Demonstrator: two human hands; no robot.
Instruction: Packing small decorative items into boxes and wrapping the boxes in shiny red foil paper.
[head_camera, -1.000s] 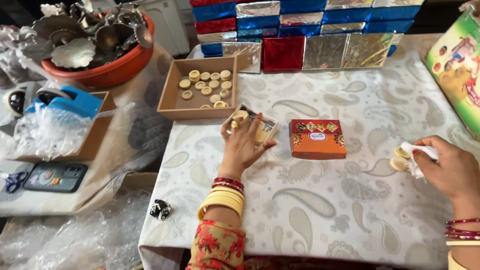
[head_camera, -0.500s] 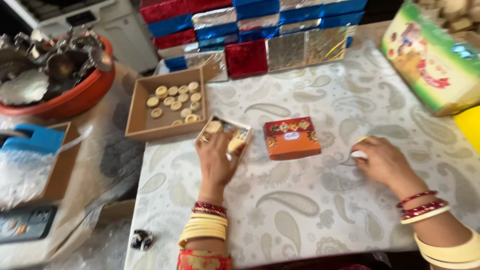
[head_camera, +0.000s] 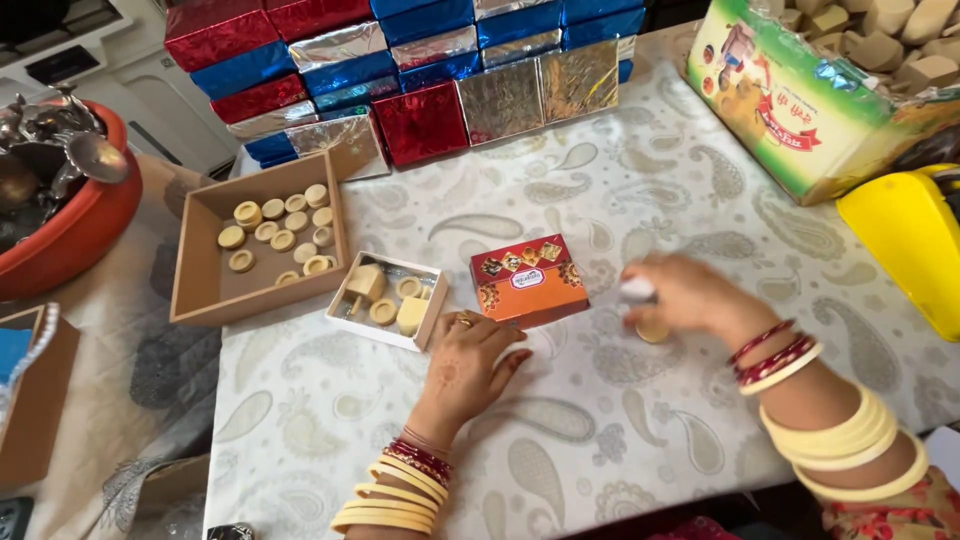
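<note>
Flanking orange box (head_camera: 528, 279): left hand (head_camera: 470, 365), right hand (head_camera: 685, 295).

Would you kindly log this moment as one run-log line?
left hand: flat beside small white box | right hand: grips white piece over tan disc | orange box: shut, between hands

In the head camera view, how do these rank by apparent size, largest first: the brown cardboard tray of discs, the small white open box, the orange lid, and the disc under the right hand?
1. Brown cardboard tray.
2. Orange lid and small white open box: they look about alike, so no ranking between them.
3. Disc under the right hand, clearly smallest, partly hidden.
</note>
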